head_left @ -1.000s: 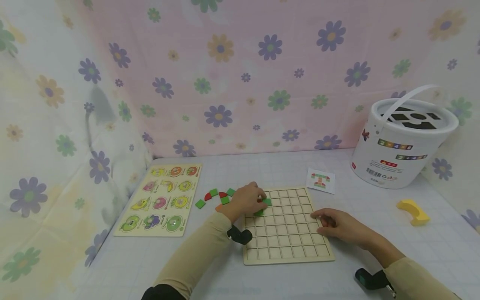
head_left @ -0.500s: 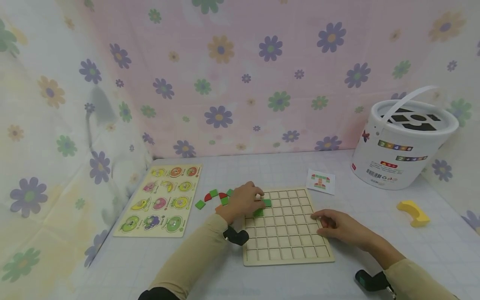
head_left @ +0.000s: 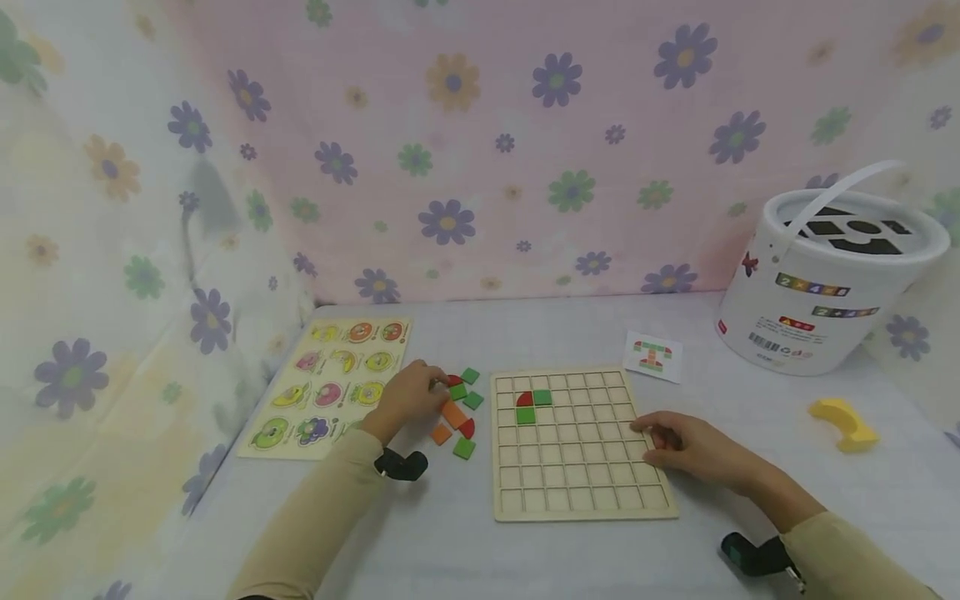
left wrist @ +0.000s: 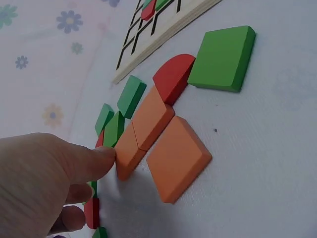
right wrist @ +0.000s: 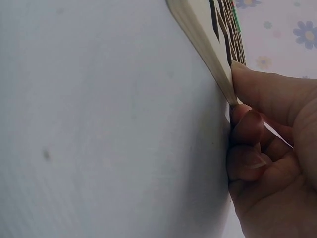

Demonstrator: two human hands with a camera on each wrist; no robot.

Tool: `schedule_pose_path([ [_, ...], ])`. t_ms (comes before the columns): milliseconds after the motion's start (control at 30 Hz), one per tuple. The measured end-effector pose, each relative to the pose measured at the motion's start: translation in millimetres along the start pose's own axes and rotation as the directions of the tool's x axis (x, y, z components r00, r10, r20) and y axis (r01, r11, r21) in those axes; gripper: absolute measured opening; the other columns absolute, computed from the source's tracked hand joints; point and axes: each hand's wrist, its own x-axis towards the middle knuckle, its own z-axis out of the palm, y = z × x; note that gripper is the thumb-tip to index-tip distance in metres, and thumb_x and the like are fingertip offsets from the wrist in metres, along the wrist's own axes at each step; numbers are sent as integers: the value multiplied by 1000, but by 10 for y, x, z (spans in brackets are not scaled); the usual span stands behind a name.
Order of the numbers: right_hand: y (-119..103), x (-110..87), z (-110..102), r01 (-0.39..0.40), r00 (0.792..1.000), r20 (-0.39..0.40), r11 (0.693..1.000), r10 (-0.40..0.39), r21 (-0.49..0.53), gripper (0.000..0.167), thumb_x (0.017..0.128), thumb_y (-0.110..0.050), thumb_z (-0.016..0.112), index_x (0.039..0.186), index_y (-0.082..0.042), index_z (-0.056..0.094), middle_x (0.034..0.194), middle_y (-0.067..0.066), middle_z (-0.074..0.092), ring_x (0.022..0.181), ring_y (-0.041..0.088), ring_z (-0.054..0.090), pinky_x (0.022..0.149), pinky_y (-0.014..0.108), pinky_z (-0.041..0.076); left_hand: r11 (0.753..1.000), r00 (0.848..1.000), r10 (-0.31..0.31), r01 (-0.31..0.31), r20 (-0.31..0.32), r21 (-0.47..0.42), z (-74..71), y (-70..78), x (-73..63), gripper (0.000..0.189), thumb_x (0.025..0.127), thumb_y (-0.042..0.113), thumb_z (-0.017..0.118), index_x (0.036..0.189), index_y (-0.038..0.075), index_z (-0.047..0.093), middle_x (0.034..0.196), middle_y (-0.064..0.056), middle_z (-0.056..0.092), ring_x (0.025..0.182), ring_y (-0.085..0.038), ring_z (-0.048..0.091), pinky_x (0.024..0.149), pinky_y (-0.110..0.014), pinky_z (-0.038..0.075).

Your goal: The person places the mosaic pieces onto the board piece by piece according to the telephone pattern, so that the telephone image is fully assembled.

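Observation:
A wooden grid board [head_left: 585, 492] lies in front of me. One red quarter-round tile [head_left: 525, 399] and two green square tiles [head_left: 542, 397] sit together in its upper left cells. My right hand [head_left: 693, 446] pinches the board's right edge, thumb on top and curled fingers at the side and below, as the right wrist view shows. Left of the board, my left hand [head_left: 408, 400] hovers at a loose group of tiles, its thumb apart from the fingers. Beside the thumb are orange tiles [left wrist: 178, 158], a red quarter-round tile [left wrist: 173, 77] and green square tiles [left wrist: 220, 59]. Several tiles are partly hidden behind this hand.
A fruit puzzle board [head_left: 300, 408] lies at the left, partly under the left hand in view. Behind the grid board is a white pattern card [head_left: 654, 357]. A white lidded bucket [head_left: 817, 292] stands at the back right, with a yellow arch block [head_left: 843, 425] in front.
My left hand has left the grid board and moved left to the loose tiles, uncovering the red tile in the grid. My right hand stays at the board's edge. The head view has shifted slightly.

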Motion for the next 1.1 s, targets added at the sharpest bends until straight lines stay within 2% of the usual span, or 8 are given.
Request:
schedule_pose_path([
  [167, 0, -21, -24, 6, 1000, 5, 1000, -6, 23, 55, 88, -27, 73, 133, -3, 55, 96, 6, 48, 83, 7, 45, 63, 23, 39, 1000, 1000, 20, -20, -23, 3, 27, 67, 36, 24, 89, 24, 68, 110, 15, 74, 100, -4, 61, 83, -17, 51, 74, -31, 45],
  [400, -13, -27, -27, 8, 1000, -4, 1000, -8, 13, 53, 88, -28, 73, 132, -4, 56, 96, 6, 48, 83, 8, 45, 64, 24, 38, 997, 999, 37, -37, -6, 67, 53, 204, 163, 27, 90, 29, 70, 113, 16, 72, 98, -4, 57, 79, -17, 52, 70, -29, 44],
  [633, 0, -46, -11, 40, 999, 1, 999, -40, 27, 51, 89, -27, 72, 131, -2, 56, 96, 6, 49, 82, 7, 45, 64, 23, 39, 989, 995, 96, -96, 10, 109, 44, 282, 227, 35, 90, 26, 70, 124, 20, 69, 98, -6, 56, 78, -16, 49, 66, -27, 40],
  [833, -16, -54, -8, 29, 1000, 0, 999, -29, 29, 51, 88, -26, 72, 131, -2, 57, 95, 6, 48, 81, 7, 45, 63, 23, 38, 989, 997, 72, -76, 32, 125, 90, 300, 273, 35, 89, 26, 70, 123, 20, 69, 103, -8, 57, 78, -17, 49, 65, -28, 41],
  [1100, 2, -48, -9, 31, 999, 7, 999, -31, 41, 52, 89, -26, 72, 132, -1, 55, 94, 6, 48, 79, 7, 44, 62, 23, 38, 993, 999, 23, -25, 23, 118, 118, 313, 322, 37, 88, 30, 71, 123, 19, 68, 104, -7, 57, 79, -17, 50, 68, -29, 43],
])
